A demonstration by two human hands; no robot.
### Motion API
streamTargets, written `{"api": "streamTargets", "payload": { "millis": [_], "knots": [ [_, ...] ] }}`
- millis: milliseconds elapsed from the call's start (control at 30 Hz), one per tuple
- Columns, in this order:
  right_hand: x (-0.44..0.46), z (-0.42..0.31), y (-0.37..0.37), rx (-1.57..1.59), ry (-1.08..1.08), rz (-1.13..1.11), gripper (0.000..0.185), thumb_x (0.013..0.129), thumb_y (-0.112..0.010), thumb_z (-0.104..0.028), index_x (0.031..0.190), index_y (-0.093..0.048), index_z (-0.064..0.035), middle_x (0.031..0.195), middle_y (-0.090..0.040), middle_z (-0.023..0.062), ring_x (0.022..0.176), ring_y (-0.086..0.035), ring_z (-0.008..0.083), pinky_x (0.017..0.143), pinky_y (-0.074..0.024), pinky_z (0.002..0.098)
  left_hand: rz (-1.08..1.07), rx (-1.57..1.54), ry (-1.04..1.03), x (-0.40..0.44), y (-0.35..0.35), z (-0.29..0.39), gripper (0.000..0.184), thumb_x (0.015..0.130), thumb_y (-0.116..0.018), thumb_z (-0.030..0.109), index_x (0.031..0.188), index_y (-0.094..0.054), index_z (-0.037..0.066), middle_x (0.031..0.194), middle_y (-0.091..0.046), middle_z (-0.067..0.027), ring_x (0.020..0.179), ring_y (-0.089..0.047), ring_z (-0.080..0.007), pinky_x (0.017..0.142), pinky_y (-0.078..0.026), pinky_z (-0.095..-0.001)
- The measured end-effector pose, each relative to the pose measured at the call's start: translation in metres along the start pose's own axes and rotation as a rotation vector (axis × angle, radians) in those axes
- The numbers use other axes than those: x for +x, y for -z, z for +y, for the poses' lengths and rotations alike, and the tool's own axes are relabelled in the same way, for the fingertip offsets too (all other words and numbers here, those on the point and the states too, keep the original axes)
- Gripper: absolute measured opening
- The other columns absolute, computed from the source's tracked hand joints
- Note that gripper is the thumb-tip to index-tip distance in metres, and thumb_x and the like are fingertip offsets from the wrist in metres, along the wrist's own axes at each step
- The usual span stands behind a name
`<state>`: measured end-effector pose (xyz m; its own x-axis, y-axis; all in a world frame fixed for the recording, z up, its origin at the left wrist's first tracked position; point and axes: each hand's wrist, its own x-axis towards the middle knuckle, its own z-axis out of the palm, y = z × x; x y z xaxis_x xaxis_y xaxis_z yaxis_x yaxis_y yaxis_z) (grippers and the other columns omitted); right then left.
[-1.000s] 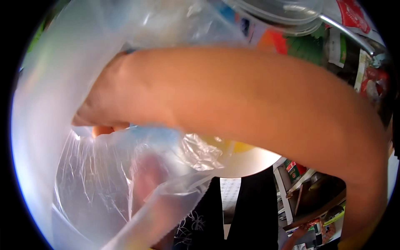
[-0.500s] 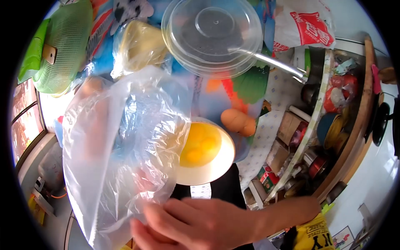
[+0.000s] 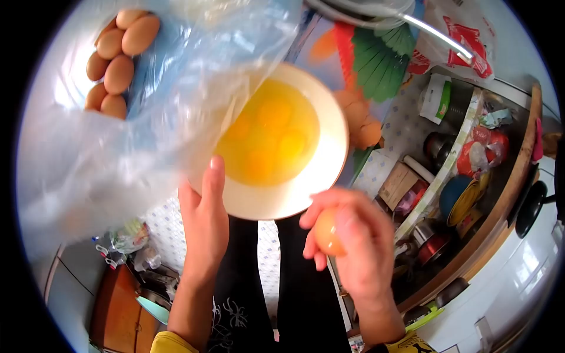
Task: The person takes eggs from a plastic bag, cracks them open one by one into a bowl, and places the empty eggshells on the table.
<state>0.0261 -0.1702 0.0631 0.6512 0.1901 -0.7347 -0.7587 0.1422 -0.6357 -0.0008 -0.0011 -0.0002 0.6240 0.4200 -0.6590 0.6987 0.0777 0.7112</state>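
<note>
My right hand (image 3: 353, 235) has its fingers wrapped round a brown egg (image 3: 331, 232), just off the lower right rim of a cream bowl (image 3: 329, 141). Raw eggs (image 3: 273, 141) with several whole yolks lie in the bowl. At the bowl's lower left edge is my left hand (image 3: 205, 217), thumb raised and apart from the finger beside it. That finger reaches the edge of a clear plastic bag (image 3: 118, 170), and the rest are hidden. The bag overlaps the bowl's left side. Brown eggshells (image 3: 360, 120) sit against the bowl's right side.
Several whole brown eggs (image 3: 119, 73) lie at the upper left, by the bag. A clear lid (image 3: 376, 12) is at the top, near a red-and-white bag (image 3: 465, 41). Shelves with pans and a red pot (image 3: 434, 247) stand on the right, and a wooden cabinet (image 3: 120, 312) at lower left.
The plastic bag has shifted up and left, uncovering more of the bowl. The right hand has moved right and now shows an egg in it. My left hand has come into clear view.
</note>
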Motion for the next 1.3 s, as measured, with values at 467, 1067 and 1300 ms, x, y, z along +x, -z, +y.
{"api": "streamTargets", "payload": {
  "millis": [467, 1067, 1300],
  "knots": [
    [0.021, 0.006, 0.012, -1.038, 0.722, 0.157, 0.034, 0.092, -0.054, -0.016, 0.122, -0.05, 0.0016, 0.119, -0.054, 0.0117, 0.068, -0.053, 0.0136, 0.058, -0.0421, 0.0213, -0.097, -0.295, -0.197, 0.006, 0.0, -0.01, 0.039, 0.104, -0.04, 0.022, 0.134, -0.046, -0.002, 0.12, -0.057, -0.0093, 0.109, -0.052, -0.0144, 0.096, -0.04, -0.0277],
    [0.054, 0.023, 0.03, -1.153, 1.22, -0.008, 0.041, 0.098, -0.053, -0.035, 0.121, -0.054, -0.0011, 0.112, -0.059, 0.0146, 0.093, -0.055, 0.0191, 0.077, -0.0467, 0.0276, 0.003, -0.352, -0.34, 0.011, -0.01, -0.018, 0.034, 0.103, -0.038, 0.023, 0.12, -0.053, -0.003, 0.099, -0.06, -0.0068, 0.092, -0.052, -0.0121, 0.085, -0.042, -0.0269],
    [0.052, 0.017, 0.029, -1.382, 1.347, -0.032, 0.035, 0.098, -0.054, -0.031, 0.115, -0.054, -0.0007, 0.112, -0.059, 0.0182, 0.097, -0.056, 0.0254, 0.084, -0.0463, 0.0353, -0.024, -0.353, -0.338, 0.017, -0.01, -0.024, 0.032, 0.102, -0.039, 0.021, 0.117, -0.054, -0.004, 0.096, -0.06, -0.0063, 0.089, -0.052, -0.0122, 0.082, -0.042, -0.0266]
  ]
}}
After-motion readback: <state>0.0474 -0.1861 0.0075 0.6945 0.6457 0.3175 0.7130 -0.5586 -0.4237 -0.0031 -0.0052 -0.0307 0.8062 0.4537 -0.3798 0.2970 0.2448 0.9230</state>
